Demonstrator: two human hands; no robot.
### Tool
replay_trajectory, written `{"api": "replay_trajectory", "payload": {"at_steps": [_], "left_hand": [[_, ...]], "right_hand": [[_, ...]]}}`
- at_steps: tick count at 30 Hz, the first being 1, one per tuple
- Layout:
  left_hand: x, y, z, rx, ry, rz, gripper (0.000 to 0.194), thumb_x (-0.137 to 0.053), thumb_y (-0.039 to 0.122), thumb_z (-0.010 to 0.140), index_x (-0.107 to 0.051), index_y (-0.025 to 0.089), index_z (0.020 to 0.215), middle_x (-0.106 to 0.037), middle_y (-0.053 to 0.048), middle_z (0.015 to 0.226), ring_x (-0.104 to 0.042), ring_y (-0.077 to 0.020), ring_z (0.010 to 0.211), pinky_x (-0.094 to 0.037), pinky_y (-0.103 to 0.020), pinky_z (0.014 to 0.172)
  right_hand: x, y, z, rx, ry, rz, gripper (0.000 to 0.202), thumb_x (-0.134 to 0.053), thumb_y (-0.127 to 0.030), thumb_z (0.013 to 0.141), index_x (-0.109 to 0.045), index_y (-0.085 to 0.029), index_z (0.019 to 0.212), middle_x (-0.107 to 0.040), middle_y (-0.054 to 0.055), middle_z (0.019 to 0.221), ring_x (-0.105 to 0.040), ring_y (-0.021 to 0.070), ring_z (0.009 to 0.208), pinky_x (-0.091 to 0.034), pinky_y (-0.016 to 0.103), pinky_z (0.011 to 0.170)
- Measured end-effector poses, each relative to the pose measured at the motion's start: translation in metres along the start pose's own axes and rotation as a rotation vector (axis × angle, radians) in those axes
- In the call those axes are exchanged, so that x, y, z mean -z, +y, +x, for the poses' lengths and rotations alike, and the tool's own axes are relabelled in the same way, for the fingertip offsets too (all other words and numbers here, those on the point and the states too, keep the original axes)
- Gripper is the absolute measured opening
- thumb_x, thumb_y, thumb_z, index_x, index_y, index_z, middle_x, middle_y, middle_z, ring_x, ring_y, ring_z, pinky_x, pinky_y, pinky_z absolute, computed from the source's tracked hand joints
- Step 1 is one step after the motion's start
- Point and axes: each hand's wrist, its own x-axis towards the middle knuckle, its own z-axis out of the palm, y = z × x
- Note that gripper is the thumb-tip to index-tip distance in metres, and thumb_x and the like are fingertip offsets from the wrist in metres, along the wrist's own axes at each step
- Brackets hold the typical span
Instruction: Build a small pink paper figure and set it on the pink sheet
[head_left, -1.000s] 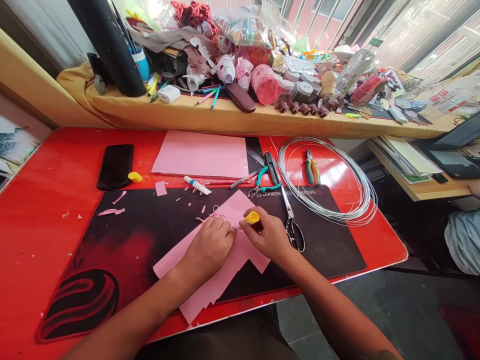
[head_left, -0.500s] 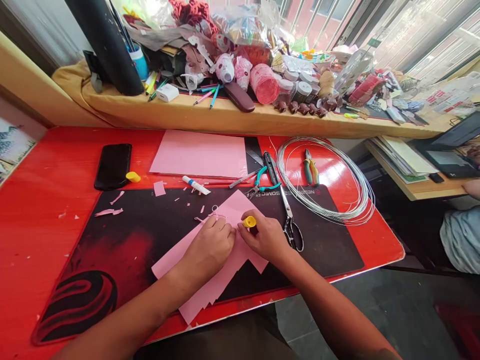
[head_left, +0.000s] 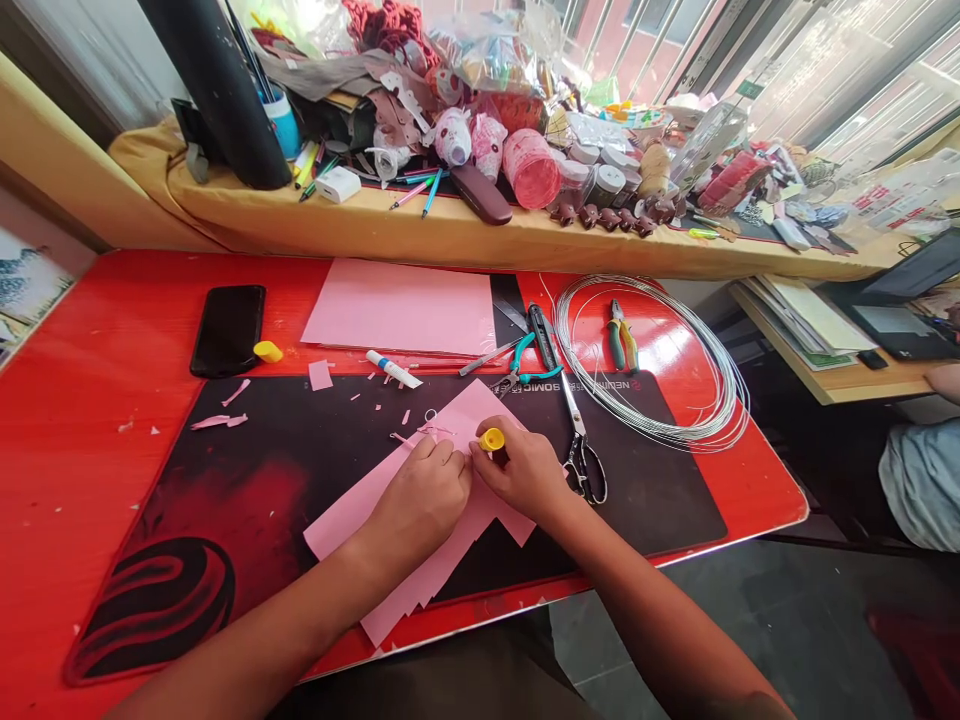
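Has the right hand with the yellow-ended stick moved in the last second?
Yes. The right hand has slid left with the yellow-ended stick, away from the scissors, closing on the left hand.

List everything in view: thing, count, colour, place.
cut pink paper: 1, pink, on mat under both hands
glue stick: 1, yellow end, in right hand
pink sheet: 1, pink, back of table
desk mat: 1, black and red, on table
table: 1, red
phone: 1, black, left of pink sheet
yellow cap: 1, beside phone
wire coil: 1, silver, right
pliers: 1, green-yellow, inside coil
scissors: 1, black handles, right of hands
left hand: on paper
right hand: grips glue stick
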Motion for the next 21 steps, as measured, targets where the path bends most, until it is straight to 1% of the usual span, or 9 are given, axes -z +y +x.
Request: {"api": "replay_trajectory", "payload": {"at_steps": [4,7,9,11,13,15,18,21], "left_hand": [[0.001,0.0,0.002,0.0,-0.009,0.021,0.021,-0.054,0.004,0.092,-0.072,0.008,0.1,-0.068,-0.012,0.083,-0.06,-0.03,0.084,-0.043,-0.048,0.09],[0.001,0.001,0.001,-0.017,-0.005,0.042,0.021,-0.054,0.004,0.091,-0.073,0.01,0.097,-0.068,-0.011,0.082,-0.061,-0.0304,0.085,-0.041,-0.05,0.096],[0.002,0.002,0.0,-0.024,-0.002,0.051,0.021,-0.053,0.003,0.091,-0.072,0.011,0.095,-0.068,-0.01,0.081,-0.06,-0.0304,0.084,-0.039,-0.052,0.1],[0.002,0.003,-0.001,-0.026,-0.002,0.055,0.022,-0.052,0.003,0.091,-0.072,0.011,0.094,-0.068,-0.01,0.081,-0.06,-0.0297,0.083,-0.038,-0.052,0.101],[0.003,0.003,-0.002,-0.026,-0.003,0.055,0.023,-0.051,0.002,0.091,-0.072,0.011,0.094,-0.068,-0.011,0.081,-0.06,-0.0297,0.082,-0.039,-0.052,0.099],[0.003,0.004,-0.002,-0.029,-0.006,0.054,0.023,-0.051,0.003,0.091,-0.072,0.011,0.096,-0.068,-0.011,0.083,-0.06,-0.0295,0.081,-0.04,-0.052,0.096],[0.003,0.004,-0.001,-0.033,0.002,0.05,0.023,-0.052,0.002,0.09,-0.073,0.009,0.098,-0.068,-0.011,0.084,-0.059,-0.0284,0.079,-0.043,-0.05,0.093],[0.002,0.004,-0.001,-0.029,0.001,0.056,0.024,-0.052,0.003,0.09,-0.073,0.009,0.098,-0.068,-0.011,0.083,-0.06,-0.0286,0.08,-0.043,-0.051,0.095]], "right_hand": [[0.004,0.002,-0.001,0.019,-0.022,-0.054,0.013,-0.055,-0.035,0.1,-0.059,-0.023,0.099,-0.065,-0.002,0.063,-0.061,0.0181,0.054,-0.03,0.027,0.057],[0.01,0.004,-0.006,-0.007,-0.016,-0.055,0.013,-0.056,-0.035,0.099,-0.059,-0.023,0.099,-0.065,-0.002,0.063,-0.061,0.0182,0.054,-0.031,0.027,0.057],[0.013,0.006,-0.009,-0.044,0.008,-0.02,0.012,-0.057,-0.035,0.098,-0.059,-0.023,0.099,-0.064,-0.003,0.062,-0.06,0.0175,0.053,-0.034,0.026,0.057],[0.015,0.006,-0.01,-0.06,0.047,0.026,0.012,-0.057,-0.035,0.098,-0.059,-0.024,0.099,-0.064,-0.003,0.063,-0.059,0.0168,0.052,-0.036,0.026,0.058],[0.015,0.006,-0.01,-0.053,0.091,0.056,0.012,-0.057,-0.035,0.097,-0.059,-0.023,0.099,-0.064,-0.003,0.065,-0.058,0.0162,0.052,-0.038,0.026,0.058],[0.013,0.004,-0.008,-0.045,0.109,0.065,0.013,-0.057,-0.035,0.098,-0.059,-0.023,0.1,-0.065,-0.002,0.067,-0.058,0.0159,0.053,-0.038,0.026,0.058],[0.007,0.0,-0.003,-0.036,0.054,0.047,0.012,-0.057,-0.035,0.097,-0.06,-0.023,0.1,-0.065,-0.002,0.067,-0.059,0.0166,0.055,-0.037,0.026,0.059],[0.002,-0.002,0.002,-0.033,0.002,0.013,0.012,-0.056,-0.034,0.097,-0.06,-0.023,0.098,-0.066,-0.001,0.068,-0.06,0.0173,0.056,-0.035,0.026,0.059]]}}
